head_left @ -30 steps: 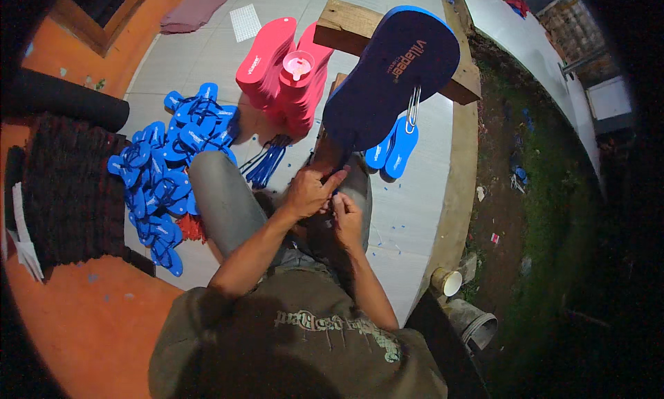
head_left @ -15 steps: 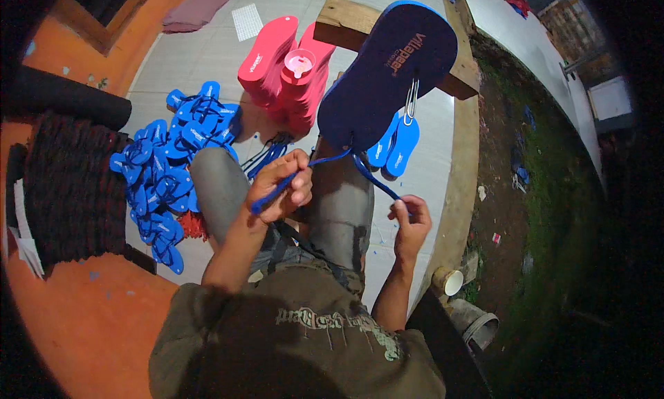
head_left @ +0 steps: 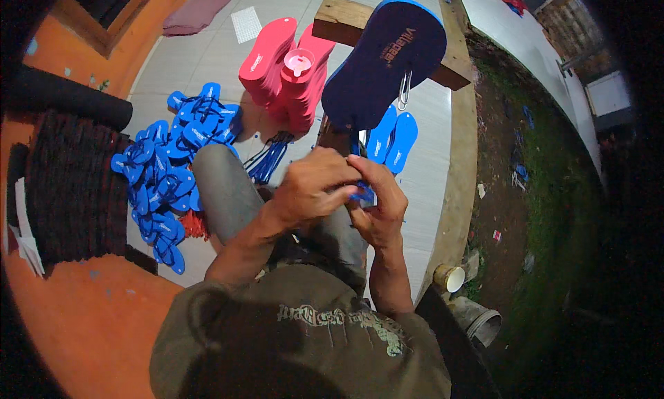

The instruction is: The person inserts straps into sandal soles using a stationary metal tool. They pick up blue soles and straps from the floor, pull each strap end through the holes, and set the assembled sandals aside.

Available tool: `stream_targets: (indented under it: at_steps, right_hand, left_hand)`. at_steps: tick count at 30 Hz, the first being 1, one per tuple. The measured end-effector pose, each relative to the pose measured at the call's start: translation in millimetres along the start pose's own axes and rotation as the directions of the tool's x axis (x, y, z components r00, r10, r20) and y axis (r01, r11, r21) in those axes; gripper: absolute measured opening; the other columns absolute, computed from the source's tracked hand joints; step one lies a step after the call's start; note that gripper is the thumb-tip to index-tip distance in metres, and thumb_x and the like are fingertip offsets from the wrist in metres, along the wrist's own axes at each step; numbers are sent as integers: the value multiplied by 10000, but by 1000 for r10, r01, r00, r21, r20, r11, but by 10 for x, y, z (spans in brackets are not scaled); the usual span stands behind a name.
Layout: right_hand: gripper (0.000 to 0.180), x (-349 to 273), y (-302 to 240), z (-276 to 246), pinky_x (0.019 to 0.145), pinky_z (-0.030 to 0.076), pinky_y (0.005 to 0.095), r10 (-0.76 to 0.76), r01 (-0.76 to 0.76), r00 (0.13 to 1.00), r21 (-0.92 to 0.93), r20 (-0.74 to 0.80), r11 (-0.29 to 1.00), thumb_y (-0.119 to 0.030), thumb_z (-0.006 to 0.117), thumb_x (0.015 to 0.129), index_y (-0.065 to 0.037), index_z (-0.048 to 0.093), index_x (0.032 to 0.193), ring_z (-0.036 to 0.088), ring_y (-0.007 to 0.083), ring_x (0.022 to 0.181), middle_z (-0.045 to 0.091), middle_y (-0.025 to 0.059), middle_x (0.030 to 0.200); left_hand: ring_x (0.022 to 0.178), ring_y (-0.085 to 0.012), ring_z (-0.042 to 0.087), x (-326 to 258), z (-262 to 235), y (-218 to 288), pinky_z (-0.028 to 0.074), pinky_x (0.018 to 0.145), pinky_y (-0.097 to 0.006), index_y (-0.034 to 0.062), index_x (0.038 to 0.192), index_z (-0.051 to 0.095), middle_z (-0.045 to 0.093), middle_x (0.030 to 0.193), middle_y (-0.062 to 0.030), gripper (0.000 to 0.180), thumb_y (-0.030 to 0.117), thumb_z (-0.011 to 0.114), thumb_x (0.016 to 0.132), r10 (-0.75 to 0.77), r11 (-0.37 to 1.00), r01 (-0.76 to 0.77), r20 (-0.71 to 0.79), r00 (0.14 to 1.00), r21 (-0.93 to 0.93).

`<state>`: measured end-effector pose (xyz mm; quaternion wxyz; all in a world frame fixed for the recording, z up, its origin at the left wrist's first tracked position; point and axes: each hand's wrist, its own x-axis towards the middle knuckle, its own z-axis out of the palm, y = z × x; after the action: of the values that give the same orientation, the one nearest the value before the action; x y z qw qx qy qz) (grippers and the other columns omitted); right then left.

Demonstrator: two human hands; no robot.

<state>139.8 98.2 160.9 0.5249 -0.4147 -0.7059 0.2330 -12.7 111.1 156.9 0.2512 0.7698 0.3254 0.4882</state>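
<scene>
While both hands, left (head_left: 315,188) and right (head_left: 377,205), meet clenched on a blue strap (head_left: 362,193) over the lap, the navy sole (head_left: 384,65) stands just beyond, red soles (head_left: 285,70) alongside.

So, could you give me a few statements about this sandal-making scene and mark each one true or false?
1. Both hands, the left hand and the right hand, meet just below the large dark navy foam sandal sole. True.
2. The stack of soles beside it is green. False: it is pink-red.
3. A heap of small blue sandal straps lies on the floor to the person's left. True.
4. The navy sole lies flat on the floor. False: it stands propped against a wooden beam.
</scene>
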Motion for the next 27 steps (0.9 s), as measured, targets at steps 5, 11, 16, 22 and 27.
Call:
stream_targets:
  at_steps: [5, 11, 16, 22, 27]
  right_hand:
    - [137, -149, 143, 44, 570, 493, 267, 141, -82, 966, 260, -216, 962, 30, 489, 829, 32, 569, 940, 588, 170, 588, 610, 155, 838]
    - [110, -41, 66, -90, 544, 514, 276, 220, 4, 859, 437, -462, 900, 8, 505, 830, 27, 528, 936, 595, 178, 609, 609, 173, 837]
    - [126, -166, 239, -356, 580, 516, 278, 214, -54, 797, 286, -565, 957, -8, 536, 816, 23, 515, 935, 594, 205, 765, 593, 163, 855]
    - [190, -195, 392, -220, 670, 506, 324, 610, -18, 732, 886, -304, 463, -77, 526, 850, 7, 465, 1009, 590, 202, 746, 585, 117, 813]
    - [176, 62, 557, -131, 614, 488, 292, 602, -222, 719, 705, -347, 673, -103, 518, 860, 21, 484, 979, 558, 146, 687, 555, 75, 775]
  left_hand:
    - [864, -147, 515, -358, 307, -406, 410, 750, -280, 21, 1139, 415, 533, 933, -55, 652, 391, 704, 686, -482, 857, 442, -111, 869, -266]
    - [567, -118, 445, -781, 415, -287, 367, 504, -255, 75, 1148, 374, 485, 699, -50, 348, 194, 521, 855, -464, -184, 680, 673, 576, -710]
    - [509, -90, 435, -747, -289, -276, 373, 489, -247, 63, 1088, 408, 462, 627, -26, 274, 137, 516, 847, -651, -130, 289, 301, 697, -949]
    - [489, -75, 387, -153, -308, -567, 310, 484, -221, 47, 781, 505, 432, 589, 2, 263, 299, 523, 855, -675, 546, 230, -261, 690, -805]
    - [588, -119, 473, 733, -453, -608, 378, 536, -251, 40, 742, 506, 494, 664, -20, 230, 237, 523, 860, -361, 923, 383, -440, 822, -42]
